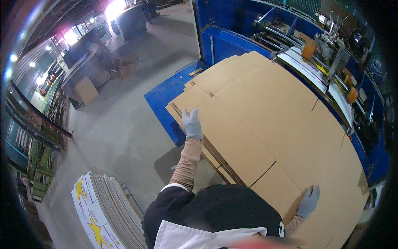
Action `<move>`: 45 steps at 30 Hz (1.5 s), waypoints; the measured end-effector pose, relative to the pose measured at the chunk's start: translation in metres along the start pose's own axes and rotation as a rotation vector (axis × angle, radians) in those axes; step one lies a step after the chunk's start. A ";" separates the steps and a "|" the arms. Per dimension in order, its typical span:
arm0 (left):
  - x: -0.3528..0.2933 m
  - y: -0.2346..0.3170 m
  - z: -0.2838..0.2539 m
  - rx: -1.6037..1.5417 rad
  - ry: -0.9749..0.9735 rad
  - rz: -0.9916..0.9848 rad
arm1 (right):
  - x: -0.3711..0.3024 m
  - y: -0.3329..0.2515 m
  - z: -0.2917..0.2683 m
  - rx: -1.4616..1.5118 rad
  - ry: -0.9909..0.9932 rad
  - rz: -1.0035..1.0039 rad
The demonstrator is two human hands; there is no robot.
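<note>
A wide brown cardboard sheet (265,108), creased and slotted like an unfolded box, lies on top of others in front of me. My left hand (192,124), in a grey glove, touches the sheet's left edge with its fingers stretched out and apart. My right hand (309,202), gloved the same way, rests flat on the sheet near its right end, fingers extended. Below the left edge, more cardboard layers show beside my forearm. Neither hand is visibly closed around anything.
A blue machine (232,43) with rollers stands behind the cardboard, white printed sheets (304,68) lying in it. A blue platform (159,99) juts out at the left. On the floor, lower left, stands a stack of white printed cardboard (97,211) with yellow stars.
</note>
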State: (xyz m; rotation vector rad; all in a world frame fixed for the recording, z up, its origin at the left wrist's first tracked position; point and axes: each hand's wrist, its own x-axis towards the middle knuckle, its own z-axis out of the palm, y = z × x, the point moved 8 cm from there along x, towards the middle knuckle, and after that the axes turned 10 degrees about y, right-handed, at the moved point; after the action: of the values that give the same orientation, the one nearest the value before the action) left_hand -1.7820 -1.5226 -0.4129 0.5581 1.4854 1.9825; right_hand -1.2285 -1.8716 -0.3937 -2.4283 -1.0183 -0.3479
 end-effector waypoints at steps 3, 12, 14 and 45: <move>0.023 -0.013 0.000 -0.168 -0.115 -0.078 | 0.007 0.000 0.000 0.000 0.010 0.027; -0.065 -0.024 0.028 0.360 -0.838 -0.300 | 0.007 -0.016 -0.013 0.341 0.012 0.139; -0.051 0.040 0.027 0.453 -0.658 -0.069 | -0.001 -0.021 -0.020 0.443 0.026 0.232; -0.268 0.130 0.081 0.363 -1.306 1.168 | 0.137 -0.134 0.019 1.961 -0.224 0.670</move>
State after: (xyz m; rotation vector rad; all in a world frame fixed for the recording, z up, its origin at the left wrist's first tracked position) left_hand -1.5597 -1.6720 -0.2597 2.6367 0.5702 1.2179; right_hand -1.2294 -1.6980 -0.3096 -0.7758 -0.1418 0.8181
